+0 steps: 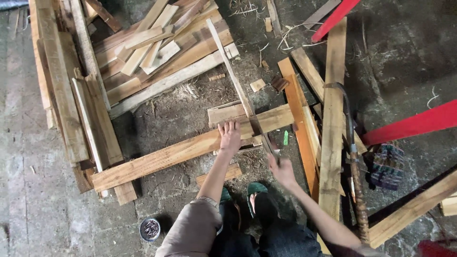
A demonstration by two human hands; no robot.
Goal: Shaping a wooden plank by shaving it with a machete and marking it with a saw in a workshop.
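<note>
A: Where do we have the long plank (176, 154)?

B: It lies flat on the concrete floor (28, 190) before our feet. Its long axis runs from lower left up to upper right, the upper end near the orange board (297, 119).

A: Left hand (230, 137)?

B: Pressed flat on the plank, fingers spread and extended, gripping nothing.

A: Right hand (281, 169)?

B: Closed around a thin dark tool (265, 143), blurred, kind indeterminate. The tool points up and left toward the narrow slat (231, 71) crossing the plank.

A: Nearby items?

B: A small tin of nails (150, 229) stands at lower left.
</note>
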